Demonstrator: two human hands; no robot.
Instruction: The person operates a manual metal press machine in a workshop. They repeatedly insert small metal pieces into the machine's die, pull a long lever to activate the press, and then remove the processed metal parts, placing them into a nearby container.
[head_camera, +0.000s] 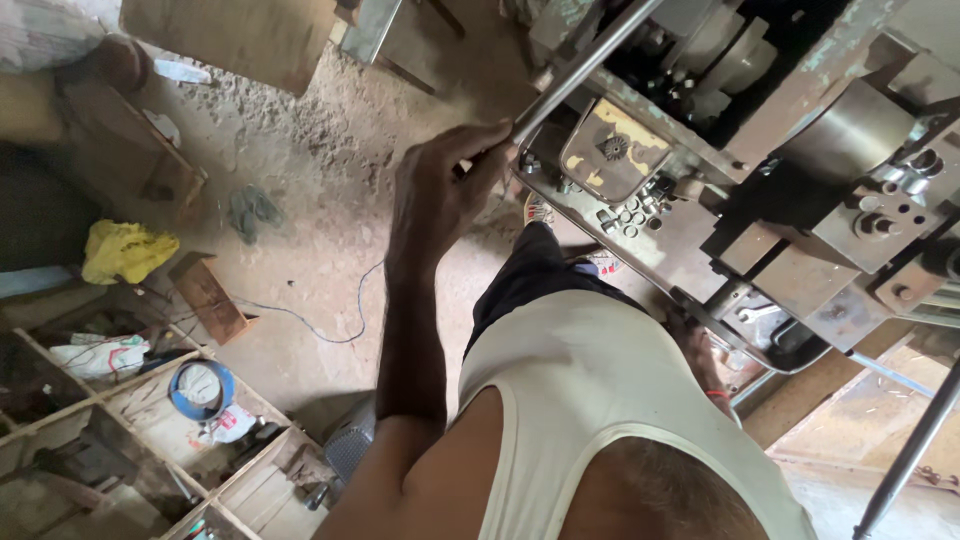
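Note:
My left hand (440, 190) reaches out over the dirt floor, closed around the lower end of a long grey metal rod (580, 70). The rod slants up to the right, across the front of a worn green-grey machine (800, 150). Just right of that hand, the machine has a yellowed cover plate (610, 150) and several bolts. My right hand (698, 350), with a red thread at the wrist, lies low against the machine's lower edge beside a tray holding a wrench (760, 312). Its fingers are mostly hidden. My white vest (580, 380) and dark shorts fill the centre.
A wooden compartment rack (150, 440) at lower left holds a blue ring (200, 390) and small parts. A yellow cloth (125, 250), a wooden block (210, 298) and a thin wire (300, 320) lie on the floor. A second dark rod (910, 450) slants at lower right.

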